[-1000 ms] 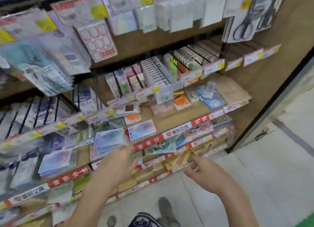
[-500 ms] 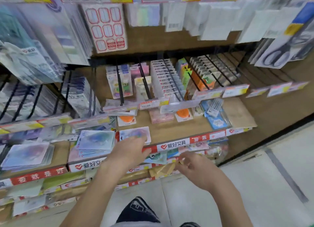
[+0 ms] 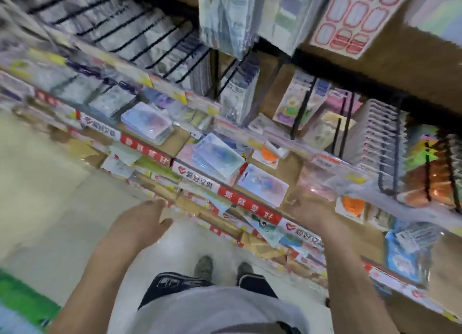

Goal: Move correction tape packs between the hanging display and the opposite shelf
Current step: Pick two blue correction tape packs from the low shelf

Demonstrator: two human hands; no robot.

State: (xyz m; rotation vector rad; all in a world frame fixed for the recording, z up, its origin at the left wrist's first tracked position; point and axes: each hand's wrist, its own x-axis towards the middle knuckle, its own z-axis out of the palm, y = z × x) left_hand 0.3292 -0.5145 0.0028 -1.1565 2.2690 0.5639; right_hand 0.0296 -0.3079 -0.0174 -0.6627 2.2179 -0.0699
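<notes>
Tilted, blurred view of the shelf unit (image 3: 140, 146), red-and-white price strips along its edges, w/ wire dividers (image 3: 155, 41) on the tier above. Correction tape packs lie flat on the wooden tier: one stack (image 3: 148, 122) far left, a fanned stack (image 3: 217, 158) in the middle, a single pack (image 3: 262, 185) just right of it. Left hand (image 3: 142, 223) hovers near the lower shelf edge, fingers loosely spread, holding nothing. Right hand (image 3: 310, 213) reaches onto the tier right of the single pack (fingers too blurred; grip can't be told).
</notes>
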